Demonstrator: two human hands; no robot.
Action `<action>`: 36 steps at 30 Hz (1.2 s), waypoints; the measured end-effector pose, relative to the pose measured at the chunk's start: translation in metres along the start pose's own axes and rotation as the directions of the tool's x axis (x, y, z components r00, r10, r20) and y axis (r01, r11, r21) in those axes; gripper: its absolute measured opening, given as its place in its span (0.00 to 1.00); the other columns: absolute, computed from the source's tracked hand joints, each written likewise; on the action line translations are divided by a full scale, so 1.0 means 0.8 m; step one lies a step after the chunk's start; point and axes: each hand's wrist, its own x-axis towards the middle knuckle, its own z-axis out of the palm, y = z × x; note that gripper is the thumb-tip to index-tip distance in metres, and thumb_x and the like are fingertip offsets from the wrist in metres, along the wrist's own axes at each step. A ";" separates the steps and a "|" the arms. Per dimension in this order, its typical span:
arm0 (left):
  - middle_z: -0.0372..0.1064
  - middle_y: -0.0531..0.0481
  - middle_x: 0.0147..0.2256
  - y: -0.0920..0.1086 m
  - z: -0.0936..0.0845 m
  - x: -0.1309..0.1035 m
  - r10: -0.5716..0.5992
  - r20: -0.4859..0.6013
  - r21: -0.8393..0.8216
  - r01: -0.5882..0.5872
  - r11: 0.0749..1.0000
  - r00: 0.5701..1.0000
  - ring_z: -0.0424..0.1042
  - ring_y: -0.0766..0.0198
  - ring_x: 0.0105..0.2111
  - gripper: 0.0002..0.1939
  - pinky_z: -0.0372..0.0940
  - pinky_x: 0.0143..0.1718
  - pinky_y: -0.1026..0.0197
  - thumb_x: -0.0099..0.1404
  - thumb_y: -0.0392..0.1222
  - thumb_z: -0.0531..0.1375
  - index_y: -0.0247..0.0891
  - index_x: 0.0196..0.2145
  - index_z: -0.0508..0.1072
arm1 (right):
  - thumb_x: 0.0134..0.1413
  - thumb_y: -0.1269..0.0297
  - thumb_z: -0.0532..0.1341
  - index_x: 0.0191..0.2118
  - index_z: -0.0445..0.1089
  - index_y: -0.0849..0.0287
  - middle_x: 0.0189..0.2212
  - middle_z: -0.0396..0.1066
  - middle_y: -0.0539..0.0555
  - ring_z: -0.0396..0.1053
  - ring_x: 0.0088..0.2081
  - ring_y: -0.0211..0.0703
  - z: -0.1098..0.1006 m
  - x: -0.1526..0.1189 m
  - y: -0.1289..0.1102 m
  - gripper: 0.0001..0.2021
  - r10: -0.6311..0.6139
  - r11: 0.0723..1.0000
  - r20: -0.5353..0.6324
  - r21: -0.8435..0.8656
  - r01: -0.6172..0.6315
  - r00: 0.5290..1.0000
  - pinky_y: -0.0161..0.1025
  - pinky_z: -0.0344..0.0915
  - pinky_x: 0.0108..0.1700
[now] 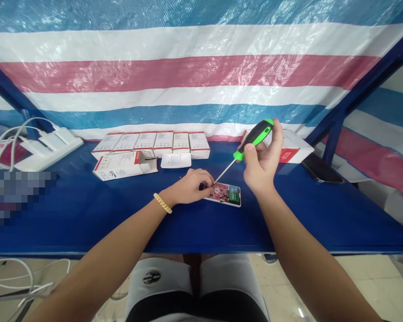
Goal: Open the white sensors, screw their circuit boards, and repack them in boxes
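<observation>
My right hand (263, 165) is closed around the green and black handle of a screwdriver (257, 137), which slants down to the left. Its tip meets the left part of a red circuit board (218, 191) set in a white casing (233, 204), flat on the blue table. A green battery-like block (234, 194) fills the board's right end. My left hand (193, 185) grips the casing's left end, thumb and fingers bent close to the screwdriver tip. Whatever lies right under those fingertips is hidden. Behind the left hand rests a white plastic cover (176, 160).
Several white and red boxes (164, 143) stand in a row at the back, with an opened box (124, 166) before them. Another box (297, 145) and a black phone (322, 169) lie right. A power strip (50, 154) with plugs and cables sits left. Blue frame posts (332, 134) rise at the sides.
</observation>
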 end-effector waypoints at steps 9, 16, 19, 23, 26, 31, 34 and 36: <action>0.74 0.48 0.39 0.002 -0.003 0.000 0.000 0.060 0.019 -0.001 1.000 0.998 0.71 0.60 0.42 0.08 0.59 0.47 0.54 0.65 0.40 0.60 0.37 0.27 0.69 | 0.61 0.45 0.57 0.69 0.36 0.30 0.55 0.69 0.55 0.75 0.49 0.56 0.002 -0.002 -0.006 0.37 0.041 0.999 0.046 0.003 -0.041 0.998 0.54 0.79 0.33; 0.74 0.48 0.42 0.001 -0.004 -0.002 -0.013 0.112 0.079 0.004 0.997 0.994 0.71 0.57 0.46 0.07 0.54 0.49 0.52 0.64 0.39 0.61 0.37 0.28 0.72 | 0.59 0.41 0.58 0.68 0.39 0.32 0.59 0.67 0.55 0.75 0.50 0.54 0.004 -0.001 -0.008 0.37 0.030 0.999 0.098 0.023 -0.032 0.995 0.51 0.79 0.36; 0.74 0.48 0.43 0.001 -0.005 -0.002 -0.014 0.125 0.076 0.005 0.997 0.992 0.70 0.57 0.46 0.07 0.53 0.49 0.51 0.64 0.40 0.61 0.37 0.28 0.73 | 0.58 0.40 0.57 0.68 0.42 0.34 0.61 0.64 0.56 0.76 0.48 0.52 0.003 0.000 -0.009 0.36 0.029 0.999 0.114 0.031 -0.032 0.993 0.49 0.79 0.35; 0.74 0.47 0.42 0.002 -0.004 0.000 -0.026 0.096 0.062 0.020 0.998 0.995 0.71 0.58 0.45 0.06 0.55 0.49 0.52 0.64 0.40 0.61 0.37 0.29 0.73 | 0.58 0.39 0.57 0.68 0.41 0.32 0.60 0.65 0.55 0.75 0.50 0.53 0.002 0.002 -0.009 0.37 0.034 0.999 0.119 0.017 -0.036 0.992 0.50 0.79 0.36; 0.74 0.48 0.41 0.004 -0.001 0.001 -0.036 0.058 0.057 0.033 0.998 0.998 0.71 0.59 0.42 0.07 0.58 0.47 0.54 0.63 0.40 0.61 0.37 0.29 0.71 | 0.58 0.39 0.56 0.68 0.39 0.31 0.59 0.66 0.55 0.73 0.53 0.56 0.001 0.003 -0.011 0.37 0.039 0.999 0.116 0.014 -0.041 0.993 0.53 0.79 0.37; 0.72 0.50 0.35 0.003 0.006 0.003 -0.055 -0.018 0.033 0.056 0.998 0.998 0.70 0.62 0.38 0.05 0.61 0.43 0.57 0.63 0.40 0.60 0.38 0.30 0.71 | 0.59 0.40 0.57 0.69 0.39 0.33 0.60 0.65 0.56 0.73 0.53 0.57 0.002 0.004 -0.022 0.37 0.038 0.999 0.094 0.019 -0.040 0.995 0.56 0.80 0.38; 0.71 0.51 0.33 0.002 0.009 0.006 -0.068 -0.038 0.018 0.069 0.997 0.997 0.70 0.63 0.36 0.06 0.62 0.41 0.58 0.64 0.39 0.60 0.38 0.29 0.71 | 0.59 0.41 0.57 0.69 0.39 0.35 0.60 0.65 0.57 0.73 0.53 0.57 0.003 0.004 -0.028 0.37 0.047 0.999 0.103 0.014 -0.049 0.994 0.54 0.80 0.37; 0.72 0.50 0.34 0.001 0.009 0.007 -0.076 -0.028 0.008 0.077 0.997 0.997 0.70 0.62 0.37 0.06 0.63 0.42 0.58 0.64 0.39 0.61 0.38 0.29 0.71 | 0.58 0.40 0.57 0.69 0.40 0.36 0.60 0.65 0.57 0.73 0.54 0.57 0.004 0.003 -0.031 0.38 0.059 0.998 0.112 0.005 -0.060 0.992 0.53 0.80 0.37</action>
